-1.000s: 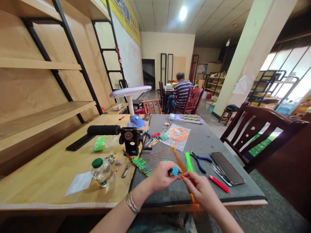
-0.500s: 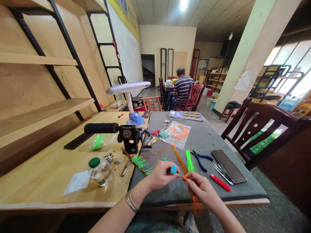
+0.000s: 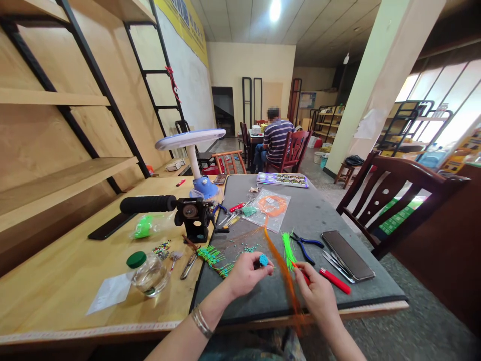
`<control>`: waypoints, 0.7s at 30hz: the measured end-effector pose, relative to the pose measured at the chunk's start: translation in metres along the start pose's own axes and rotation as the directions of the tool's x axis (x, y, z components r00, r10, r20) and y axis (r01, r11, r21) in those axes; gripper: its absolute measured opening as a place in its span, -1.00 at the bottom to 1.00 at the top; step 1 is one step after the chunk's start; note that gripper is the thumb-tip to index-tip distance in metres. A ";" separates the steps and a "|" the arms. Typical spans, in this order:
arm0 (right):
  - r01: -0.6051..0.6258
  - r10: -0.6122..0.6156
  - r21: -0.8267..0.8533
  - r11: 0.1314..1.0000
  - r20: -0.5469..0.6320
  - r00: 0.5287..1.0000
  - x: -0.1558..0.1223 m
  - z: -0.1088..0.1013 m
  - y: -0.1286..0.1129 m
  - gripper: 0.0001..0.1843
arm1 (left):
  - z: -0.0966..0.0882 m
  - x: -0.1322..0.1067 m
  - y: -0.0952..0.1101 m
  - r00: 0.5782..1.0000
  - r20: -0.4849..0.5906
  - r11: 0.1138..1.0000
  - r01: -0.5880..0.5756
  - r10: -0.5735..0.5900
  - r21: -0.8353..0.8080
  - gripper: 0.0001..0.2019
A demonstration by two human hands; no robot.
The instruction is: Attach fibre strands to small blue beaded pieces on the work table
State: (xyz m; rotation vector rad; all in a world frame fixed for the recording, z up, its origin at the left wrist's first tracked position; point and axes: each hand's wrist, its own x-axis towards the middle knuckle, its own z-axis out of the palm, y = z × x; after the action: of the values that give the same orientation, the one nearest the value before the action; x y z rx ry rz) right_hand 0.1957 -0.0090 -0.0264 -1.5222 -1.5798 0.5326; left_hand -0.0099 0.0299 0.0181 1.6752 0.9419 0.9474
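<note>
My left hand (image 3: 246, 275) is closed on a small item with a bright blue, knobbly end (image 3: 263, 259) and a dark part. What kind of thing it is I cannot make out. My right hand (image 3: 317, 291) pinches a slim orange-red tool (image 3: 294, 265), most of it hidden by the fingers. That hand is over the mat beside a bundle of bright green strands (image 3: 287, 250). Between the two hands a long hank of orange fibres (image 3: 281, 258) runs down from a plastic bag (image 3: 276, 210) and over the table's front edge.
Left stand a black clamp device (image 3: 195, 220), a clear jar with green lid (image 3: 150, 276) and a row of green-yellow ties (image 3: 214, 255). Blue-handled pliers (image 3: 306, 245), a red lighter (image 3: 335, 281), tweezers (image 3: 338, 265) and a phone (image 3: 347, 254) lie right. A person (image 3: 278, 138) sits farther back.
My right hand has moved apart from the blue-ended item to the right, taking the orange tool toward the green strands. The left hand still holds its item. The view has shifted slightly.
</note>
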 end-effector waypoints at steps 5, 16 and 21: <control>0.144 -0.175 -0.467 0.873 -0.023 0.984 0.002 -0.010 0.028 -0.69 | 0.001 -0.001 -0.005 0.998 -0.050 0.999 0.026 -0.027 -0.029 -0.78; 0.029 -0.175 -0.760 0.649 -0.112 0.978 0.002 -0.093 0.058 -0.74 | 0.000 -0.002 -0.009 0.997 -0.055 0.997 0.046 -0.050 -0.069 -0.76; 0.063 -0.155 -0.786 0.615 -0.041 0.987 0.014 -0.086 0.054 -0.76 | 0.002 0.000 -0.008 0.997 -0.047 0.995 0.057 -0.061 -0.084 -0.77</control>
State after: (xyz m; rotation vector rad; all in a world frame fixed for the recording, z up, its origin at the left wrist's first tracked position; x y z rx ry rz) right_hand 0.2973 -0.0088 -0.0184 -2.0094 -1.9220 -0.4034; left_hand -0.0090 0.0310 0.0095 1.5528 0.9673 0.9792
